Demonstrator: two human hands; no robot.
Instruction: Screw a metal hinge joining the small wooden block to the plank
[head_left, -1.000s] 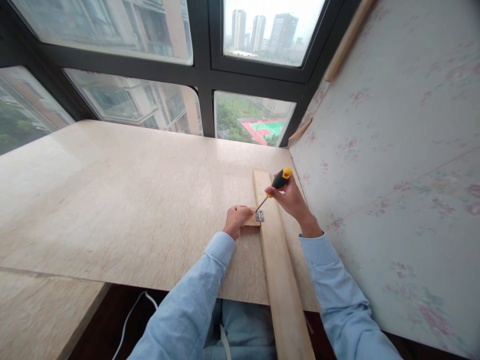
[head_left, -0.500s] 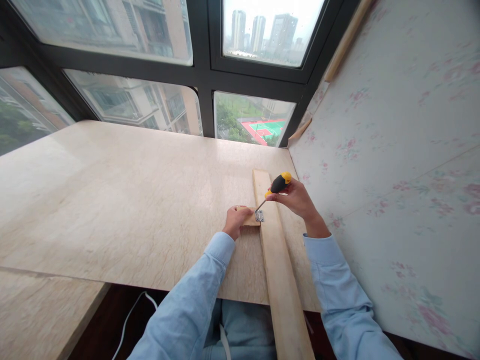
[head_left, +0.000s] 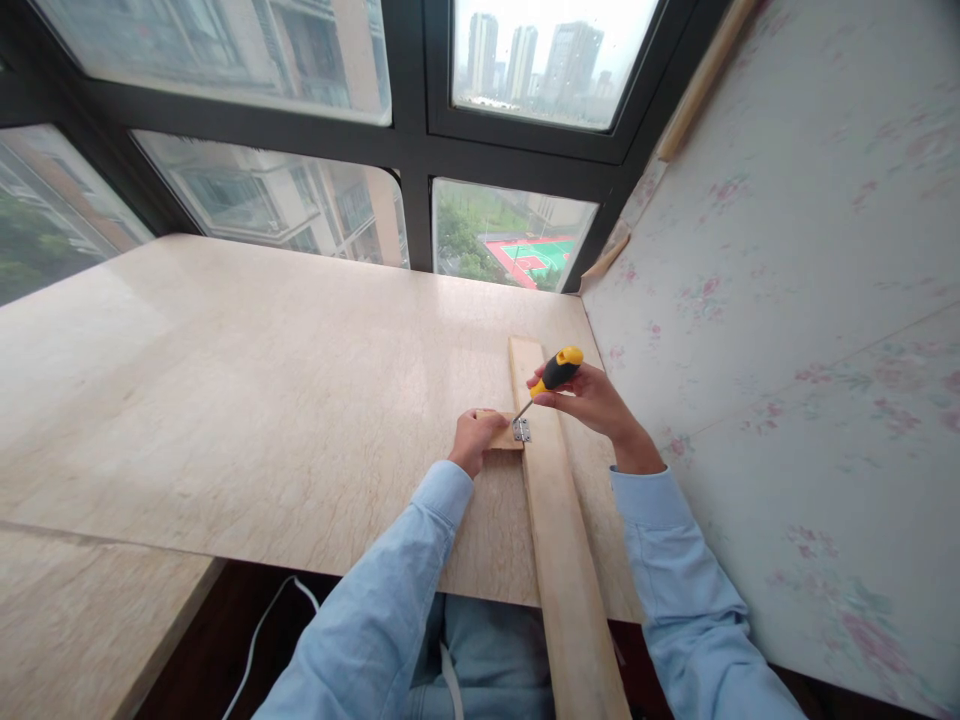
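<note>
My right hand (head_left: 589, 397) grips a yellow-and-black screwdriver (head_left: 559, 369), tilted so its shaft points down and left. Its tip meets the left leaf of a small silver hinge (head_left: 523, 431); any screw under the tip is too small to make out. The hinge bridges a short wooden block (head_left: 510, 442) and a long wooden board (head_left: 559, 520). With fingers closed round the block, my left hand (head_left: 476, 438) holds it against the board's left edge. The board runs toward me and past the front edge of the surface.
Everything lies on a beige marble-patterned sill (head_left: 262, 400). Dark-framed windows (head_left: 416, 150) stand behind it, and a floral-papered wall (head_left: 787, 350) rises on the right. A white cable (head_left: 259, 635) hangs below the front edge at the left.
The screwdriver's handle has turned slightly in my right hand, its tip staying at the hinge. The whole view has shifted a little; my left hand still holds the block.
</note>
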